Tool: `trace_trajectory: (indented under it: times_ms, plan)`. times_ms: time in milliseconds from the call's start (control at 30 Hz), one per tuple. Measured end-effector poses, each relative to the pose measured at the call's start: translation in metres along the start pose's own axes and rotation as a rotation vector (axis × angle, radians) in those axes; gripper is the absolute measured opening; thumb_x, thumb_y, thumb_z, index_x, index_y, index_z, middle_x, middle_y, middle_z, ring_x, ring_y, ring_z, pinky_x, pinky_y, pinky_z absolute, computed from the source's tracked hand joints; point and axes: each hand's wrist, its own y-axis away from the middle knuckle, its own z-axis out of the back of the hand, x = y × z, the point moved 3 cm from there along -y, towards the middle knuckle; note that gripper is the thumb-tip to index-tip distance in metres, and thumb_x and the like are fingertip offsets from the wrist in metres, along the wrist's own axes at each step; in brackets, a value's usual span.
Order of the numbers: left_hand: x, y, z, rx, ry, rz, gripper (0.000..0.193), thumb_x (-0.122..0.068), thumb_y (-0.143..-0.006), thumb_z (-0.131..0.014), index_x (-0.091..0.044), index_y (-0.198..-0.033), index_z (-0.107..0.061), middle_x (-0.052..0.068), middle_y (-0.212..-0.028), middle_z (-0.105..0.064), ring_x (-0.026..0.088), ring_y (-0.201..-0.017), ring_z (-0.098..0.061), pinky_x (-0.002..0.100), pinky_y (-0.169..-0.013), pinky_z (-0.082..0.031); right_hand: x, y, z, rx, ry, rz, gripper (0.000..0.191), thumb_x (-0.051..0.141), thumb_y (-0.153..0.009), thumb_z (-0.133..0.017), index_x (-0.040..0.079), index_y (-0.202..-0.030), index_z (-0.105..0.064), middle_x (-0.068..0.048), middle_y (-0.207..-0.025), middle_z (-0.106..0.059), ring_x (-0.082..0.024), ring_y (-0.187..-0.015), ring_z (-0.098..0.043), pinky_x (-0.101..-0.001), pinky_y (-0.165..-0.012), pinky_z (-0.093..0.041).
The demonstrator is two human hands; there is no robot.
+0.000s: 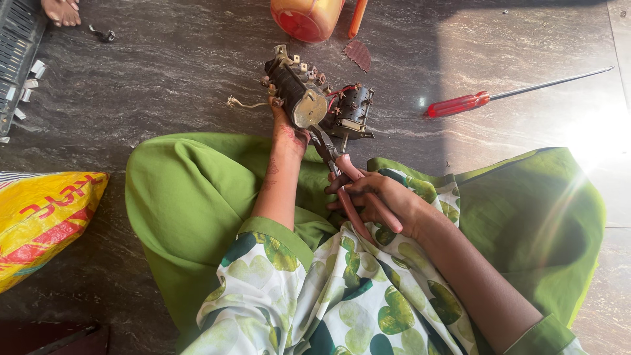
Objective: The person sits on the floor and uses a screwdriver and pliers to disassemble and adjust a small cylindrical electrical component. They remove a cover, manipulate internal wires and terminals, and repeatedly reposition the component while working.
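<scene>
Just below the old motor part (pixel 309 98), the left hand (pixel 289 135) grips it steady — the right hand (pixel 374 200) squeezes pink pliers (pixel 342 171) biting it.

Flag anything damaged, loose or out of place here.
The electrical part in the left hand looks pulled apart: bare terminals, loose red wires and a stray pale lead dangling to its left. The right hand works pliers at it. A red screwdriver lies loose on the floor.

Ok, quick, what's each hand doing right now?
Left hand: closed around the dark electrical part, holding it up off the floor.
Right hand: closed on the red-handled pliers, nose at the part.
</scene>
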Motion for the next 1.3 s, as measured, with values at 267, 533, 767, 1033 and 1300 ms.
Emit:
trace_trajectory:
  times_ms: [267,533,767,1033,1300]
  plan:
    - [0.002,-0.001,0.005,-0.070,0.042,0.004,0.088,-0.086,-0.082,-0.042,-0.020,-0.136,-0.062,0.003,-0.138,-0.066,0.024,-0.131,-0.060,0.048,-0.111,-0.048,-0.005,-0.007,0.005,0.023,0.001,0.077,0.048,0.011,-0.088,-0.048,0.005,-0.135,-0.054,-0.010,-0.124,-0.066,-0.027,-0.110,-0.066,-0.0387,-0.095,-0.053]
    - [0.006,-0.002,0.005,-0.036,0.027,-0.010,0.093,-0.088,-0.080,-0.045,-0.019,-0.142,-0.057,0.005,-0.143,-0.062,0.025,-0.133,-0.058,0.049,-0.112,-0.048,-0.004,-0.003,0.007,0.030,-0.034,0.106,0.042,0.003,-0.083,-0.049,0.002,-0.125,-0.053,-0.009,-0.123,-0.058,-0.031,-0.112,-0.068,-0.0416,-0.093,-0.055]
    - [0.006,-0.002,0.005,-0.059,0.018,0.002,0.093,-0.088,-0.078,-0.044,-0.021,-0.142,-0.056,0.004,-0.143,-0.061,0.025,-0.132,-0.057,0.051,-0.110,-0.046,-0.001,0.001,0.007,-0.015,-0.015,0.114,0.047,0.002,-0.078,-0.048,0.000,-0.124,-0.054,-0.012,-0.123,-0.061,-0.029,-0.122,-0.066,-0.0413,-0.099,-0.054]
    - [0.002,0.001,0.001,-0.037,0.003,-0.020,0.094,-0.088,-0.076,-0.049,-0.020,-0.139,-0.057,0.005,-0.140,-0.063,0.025,-0.131,-0.060,0.050,-0.111,-0.049,0.003,0.010,0.003,-0.059,-0.050,0.075,0.063,0.004,-0.075,-0.048,0.007,-0.137,-0.050,-0.011,-0.132,-0.061,-0.028,-0.126,-0.062,-0.0409,-0.105,-0.051]
    - [0.005,-0.003,0.008,-0.078,0.047,-0.049,0.091,-0.085,-0.076,-0.058,-0.019,-0.138,-0.058,0.001,-0.138,-0.064,0.021,-0.130,-0.059,0.043,-0.112,-0.047,0.004,0.003,0.003,0.010,-0.007,0.136,0.055,-0.002,-0.070,-0.047,-0.004,-0.125,-0.052,-0.014,-0.126,-0.058,-0.032,-0.125,-0.065,-0.0430,-0.100,-0.057]
